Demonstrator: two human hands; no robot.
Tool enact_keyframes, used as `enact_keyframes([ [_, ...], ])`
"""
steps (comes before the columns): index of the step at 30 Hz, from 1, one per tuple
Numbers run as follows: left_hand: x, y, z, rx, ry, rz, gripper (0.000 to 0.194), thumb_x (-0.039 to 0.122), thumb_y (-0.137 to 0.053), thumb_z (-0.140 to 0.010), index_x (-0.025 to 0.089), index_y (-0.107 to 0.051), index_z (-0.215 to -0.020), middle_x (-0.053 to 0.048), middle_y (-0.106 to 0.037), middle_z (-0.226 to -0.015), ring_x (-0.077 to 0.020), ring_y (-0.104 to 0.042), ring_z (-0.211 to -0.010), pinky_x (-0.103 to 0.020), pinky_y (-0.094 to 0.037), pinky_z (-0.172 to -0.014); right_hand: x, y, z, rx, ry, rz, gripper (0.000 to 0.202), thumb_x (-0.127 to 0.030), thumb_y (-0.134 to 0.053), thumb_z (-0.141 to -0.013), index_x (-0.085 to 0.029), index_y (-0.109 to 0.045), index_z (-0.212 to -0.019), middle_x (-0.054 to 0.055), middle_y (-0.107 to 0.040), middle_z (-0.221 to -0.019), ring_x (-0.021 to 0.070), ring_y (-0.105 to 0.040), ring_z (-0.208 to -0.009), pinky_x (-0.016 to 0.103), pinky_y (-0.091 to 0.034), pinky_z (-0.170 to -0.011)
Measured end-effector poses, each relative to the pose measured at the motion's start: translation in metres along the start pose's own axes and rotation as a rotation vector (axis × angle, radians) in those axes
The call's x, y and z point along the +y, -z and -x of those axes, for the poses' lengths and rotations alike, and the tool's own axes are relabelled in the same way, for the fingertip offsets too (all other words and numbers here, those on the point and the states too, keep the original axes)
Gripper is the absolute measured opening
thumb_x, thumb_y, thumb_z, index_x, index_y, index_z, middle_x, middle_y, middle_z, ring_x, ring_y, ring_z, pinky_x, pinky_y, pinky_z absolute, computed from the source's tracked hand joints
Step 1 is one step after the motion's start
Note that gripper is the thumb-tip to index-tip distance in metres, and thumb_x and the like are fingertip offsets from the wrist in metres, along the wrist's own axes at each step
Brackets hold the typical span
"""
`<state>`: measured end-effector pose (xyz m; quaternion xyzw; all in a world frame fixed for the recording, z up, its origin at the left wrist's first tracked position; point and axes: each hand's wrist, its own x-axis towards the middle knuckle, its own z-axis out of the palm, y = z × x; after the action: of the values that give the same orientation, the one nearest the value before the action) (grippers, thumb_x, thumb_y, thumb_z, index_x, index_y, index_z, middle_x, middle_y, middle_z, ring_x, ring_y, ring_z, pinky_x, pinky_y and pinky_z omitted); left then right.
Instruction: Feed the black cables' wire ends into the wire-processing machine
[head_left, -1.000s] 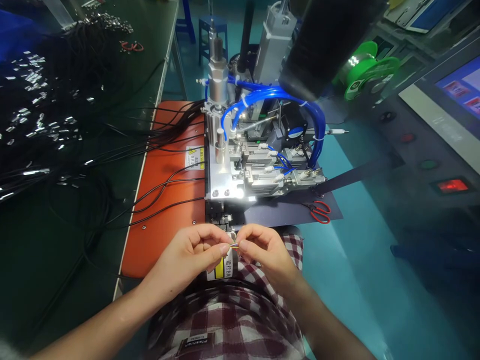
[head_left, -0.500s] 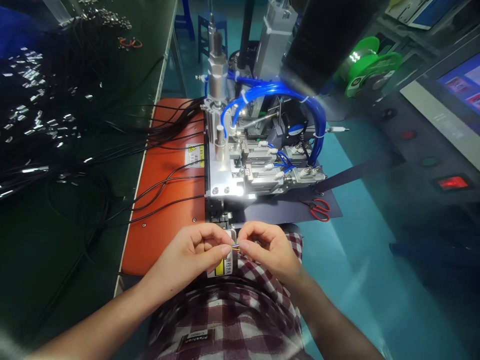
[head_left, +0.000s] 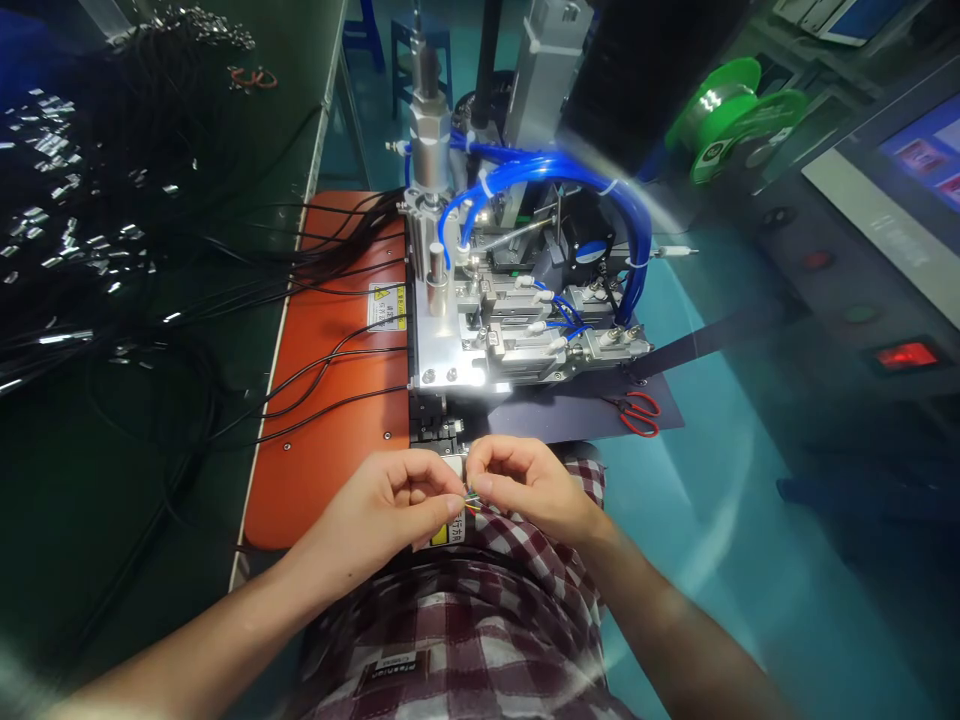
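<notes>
From where I stand, the left hand (head_left: 409, 500) is pinched shut, thumb against forefinger, on a small bundle of thin coloured wires (head_left: 472, 503). The right hand (head_left: 532, 490) meets it, thumb and forefinger closed on the same wires, so the bundle sits in the slim gap between the two sets of fingertips, low over the lap. I make out green, white, yellow and red strands (the tips are too small to follow from here).

Just beneath is a white-and-yellow label (head_left: 448, 530), partly covered by the left hand, and below that the checked shirt (head_left: 450, 630). The machine (head_left: 517, 345) stands close ahead, its near metal edge a little beyond the knuckles, with blue tubes (head_left: 570, 170) arching over it. Left of it lies the orange plate (head_left: 337, 440), crossed by black cables (head_left: 322, 358); its rounded near corner reaches down beside the left forearm. The pale edge of the tabletop (head_left: 300, 50) runs along that plate's left side, and a heap of cables spreads over the dark surface beyond.

On the right, red-handled scissors (head_left: 639, 413) rest near the right edge of a dark sheet (head_left: 547, 420). Past that edge, teal floor (head_left: 690, 520) stretches beside the right forearm, giving that elbow sideways room before the control cabinet (head_left: 847, 260). A green spool (head_left: 720, 120) sits farther back.
</notes>
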<state>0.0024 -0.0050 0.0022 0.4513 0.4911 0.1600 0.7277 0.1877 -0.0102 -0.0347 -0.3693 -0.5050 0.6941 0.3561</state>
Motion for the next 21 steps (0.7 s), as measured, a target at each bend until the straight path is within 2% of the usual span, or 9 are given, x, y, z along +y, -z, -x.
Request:
enact_keyframes([
  [5,-0.001,0.001,-0.001,0.099,-0.029,0.028,0.014,0.029,-0.065,-0.075,0.015,-0.061,-0.073,0.008,-0.044,-0.049,-0.0055,-0.035,-0.045,-0.017,-0.025,-0.043,0.001,-0.009,0.005,0.192,0.015,0.063,0.014,-0.028,-0.061,-0.083,-0.017,-0.06,-0.075,-0.001,-0.053,-0.066,0.0112,-0.044,-0.057,0.023,-0.036,-0.052],
  [10,0.0,0.0,-0.003,0.124,-0.034,0.012,0.017,0.031,-0.065,-0.075,0.015,-0.062,-0.074,0.007,-0.042,-0.049,-0.0059,-0.032,-0.045,-0.018,-0.021,-0.043,-0.001,-0.021,0.012,0.328,0.072,0.255,0.009,-0.023,-0.062,-0.082,-0.018,-0.06,-0.074,0.0,-0.058,-0.068,0.0138,-0.05,-0.062,0.025,-0.042,-0.058],
  [18,-0.001,0.001,-0.002,0.095,-0.027,0.005,0.018,0.031,-0.066,-0.075,0.014,-0.063,-0.074,0.006,-0.044,-0.052,-0.006,-0.035,-0.047,-0.018,-0.024,-0.044,-0.004,-0.026,0.013,0.328,0.114,0.393,0.014,-0.021,-0.054,-0.088,-0.019,-0.054,-0.075,-0.001,-0.053,-0.071,0.0139,-0.049,-0.064,0.026,-0.039,-0.06],
  [21,-0.003,0.001,-0.003,0.086,-0.036,0.03,0.018,0.031,-0.064,-0.077,0.014,-0.063,-0.075,0.007,-0.042,-0.05,-0.0057,-0.034,-0.047,-0.018,-0.023,-0.044,-0.001,-0.026,0.012,0.334,0.086,0.335,0.014,-0.022,-0.054,-0.088,-0.019,-0.054,-0.075,-0.001,-0.052,-0.07,0.0133,-0.047,-0.064,0.025,-0.038,-0.059],
])
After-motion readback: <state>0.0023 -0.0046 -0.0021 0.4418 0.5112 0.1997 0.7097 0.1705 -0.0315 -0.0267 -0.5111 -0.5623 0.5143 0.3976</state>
